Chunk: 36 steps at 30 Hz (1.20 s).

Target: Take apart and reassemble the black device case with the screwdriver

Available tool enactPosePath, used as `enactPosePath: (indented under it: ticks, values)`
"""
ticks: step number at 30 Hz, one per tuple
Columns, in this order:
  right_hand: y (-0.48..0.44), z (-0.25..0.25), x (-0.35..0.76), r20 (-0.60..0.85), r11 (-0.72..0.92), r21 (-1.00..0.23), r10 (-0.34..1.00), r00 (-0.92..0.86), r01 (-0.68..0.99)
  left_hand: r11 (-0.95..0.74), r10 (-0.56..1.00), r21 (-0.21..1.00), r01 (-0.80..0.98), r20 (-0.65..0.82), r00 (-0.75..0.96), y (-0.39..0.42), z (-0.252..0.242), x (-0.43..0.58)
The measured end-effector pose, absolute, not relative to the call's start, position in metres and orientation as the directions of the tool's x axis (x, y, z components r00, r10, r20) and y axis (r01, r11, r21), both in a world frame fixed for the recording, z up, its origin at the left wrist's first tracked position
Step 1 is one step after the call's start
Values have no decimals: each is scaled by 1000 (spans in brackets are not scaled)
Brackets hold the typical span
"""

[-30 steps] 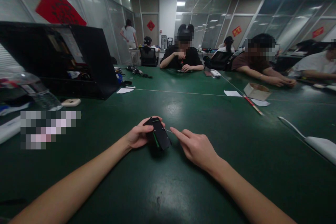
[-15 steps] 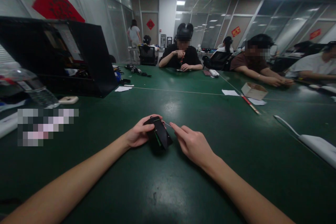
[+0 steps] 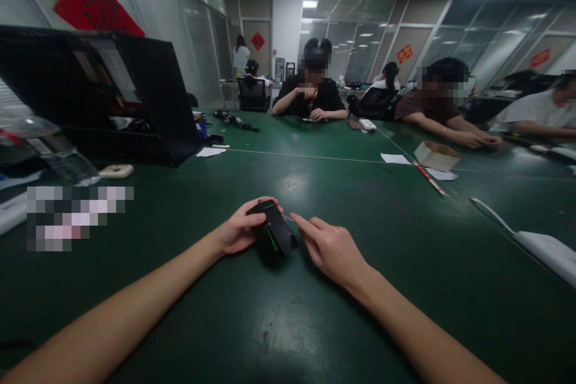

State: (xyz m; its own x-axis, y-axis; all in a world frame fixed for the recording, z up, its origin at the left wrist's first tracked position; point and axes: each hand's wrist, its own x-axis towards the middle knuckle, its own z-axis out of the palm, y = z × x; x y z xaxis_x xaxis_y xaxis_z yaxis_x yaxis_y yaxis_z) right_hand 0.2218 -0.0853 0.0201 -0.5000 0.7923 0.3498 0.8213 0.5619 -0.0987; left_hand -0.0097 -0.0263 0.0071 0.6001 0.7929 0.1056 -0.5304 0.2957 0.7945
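Note:
My left hand (image 3: 236, 231) is closed round a black plastic device (image 3: 281, 233) with its thumb on top, just above the table. A green strip, like the edge of a circuit board, shows in a gap along the device's side, and its dark cover stands at an angle. From the right, my right hand (image 3: 335, 250) pinches a thin metal tool (image 3: 287, 218), with the index finger stretched along it. The tool's tip reaches the device's upper right side; whether it touches or goes inside I cannot tell. Most of the tool is hidden in my hand.
On the green table (image 3: 288, 324), a large black case (image 3: 148, 96), a plastic bottle (image 3: 63, 153) and a beige object (image 3: 116, 171) stand left. To the right are an open box (image 3: 436, 156), a red stick (image 3: 427, 178) and a white device (image 3: 544, 249). Several people sit around.
The device's cover has turned slightly to the right, and the gap with the green strip looks a bit different. Both hands stay almost where they were.

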Motion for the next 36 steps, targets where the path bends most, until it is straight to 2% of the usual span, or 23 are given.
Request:
enactPosePath:
  ticks: [8,11,15,17,21,23,25,31,36]
  values:
    - [-87,9,208,342,581,-253,802,-491,773,291,805,798,-527,93,586,-28,4,-6]
    - [-86,5,206,385,629,-390,775,-501,672,312,799,796,-519,76,597,-29,3,-5]
    - [-83,5,206,448,653,-612,751,-485,447,321,792,789,-523,80,605,-31,5,-5]
    - [-82,6,206,367,558,-742,802,-471,372,315,791,791,-525,87,606,-31,6,-5]
    - [-83,5,201,102,201,-966,876,-471,165,305,780,796,-523,106,616,-31,8,-6]
    - [-84,3,198,53,86,-995,885,-462,51,304,775,794,-527,115,621,-32,8,-6]
    - [-85,0,196,52,61,-998,894,-445,7,301,778,792,-531,118,617,-32,9,-5]
    - [-85,-1,197,156,228,-967,887,-435,117,290,799,781,-553,120,589,-36,10,0]
    - [-87,1,192,66,98,-993,914,-401,60,331,803,736,-590,109,586,-39,10,4]
